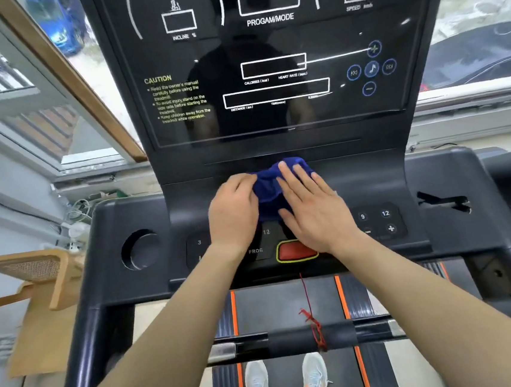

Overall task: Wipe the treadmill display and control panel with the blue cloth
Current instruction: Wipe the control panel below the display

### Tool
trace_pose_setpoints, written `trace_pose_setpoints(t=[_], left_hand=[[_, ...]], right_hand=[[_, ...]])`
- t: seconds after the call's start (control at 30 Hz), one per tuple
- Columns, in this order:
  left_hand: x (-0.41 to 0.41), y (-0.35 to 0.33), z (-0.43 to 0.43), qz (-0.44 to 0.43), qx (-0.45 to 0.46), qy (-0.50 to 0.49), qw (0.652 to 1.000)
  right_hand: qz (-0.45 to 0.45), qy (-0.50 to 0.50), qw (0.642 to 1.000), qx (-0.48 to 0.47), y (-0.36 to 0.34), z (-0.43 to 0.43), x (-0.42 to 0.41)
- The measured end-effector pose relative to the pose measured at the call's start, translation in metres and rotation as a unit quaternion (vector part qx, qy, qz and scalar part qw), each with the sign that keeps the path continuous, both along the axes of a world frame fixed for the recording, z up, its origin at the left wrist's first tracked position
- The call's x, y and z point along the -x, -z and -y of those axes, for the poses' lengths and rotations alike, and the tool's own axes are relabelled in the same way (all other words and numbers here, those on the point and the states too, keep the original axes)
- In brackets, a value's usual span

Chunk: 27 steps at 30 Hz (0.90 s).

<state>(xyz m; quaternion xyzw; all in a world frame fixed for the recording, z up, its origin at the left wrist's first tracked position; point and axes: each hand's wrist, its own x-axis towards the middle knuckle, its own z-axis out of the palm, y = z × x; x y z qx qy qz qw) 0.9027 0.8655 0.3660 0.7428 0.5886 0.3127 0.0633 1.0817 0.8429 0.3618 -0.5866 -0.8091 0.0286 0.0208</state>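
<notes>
Treadmill console by a window: control panel below dark display. Blue cloth bunched at the console's centre. Left hand pinches its edge; right hand flat, pressing it. Advice: spread cloth, wipe in overlapping passes.

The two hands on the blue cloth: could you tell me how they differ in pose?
The left hand curls, pinching the blue cloth's left edge; the right hand lies flat, fingers spread, pressing on top. The left sits at the cloth's side, the right reaches across it. Both touch the cloth on the console below the display.
</notes>
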Motion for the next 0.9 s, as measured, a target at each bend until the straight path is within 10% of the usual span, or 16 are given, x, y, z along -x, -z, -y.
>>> trace_pose_setpoints(t=[0.27, 0.6, 0.9], left_hand=[[-0.084, 0.015, 0.039, -0.043, 0.123, 0.223, 0.966], [0.037, 0.014, 0.06, 0.059, 0.203, 0.066, 0.975], [-0.133, 0.013, 0.053, -0.088, 0.203, 0.237, 0.946]], right_hand=[[-0.066, 0.16, 0.982, 0.074, 0.015, 0.077, -0.075], [-0.04, 0.028, 0.996, 0.07, 0.009, 0.076, 0.036], [-0.011, 0.225, 0.971, 0.077, 0.018, 0.101, -0.101]])
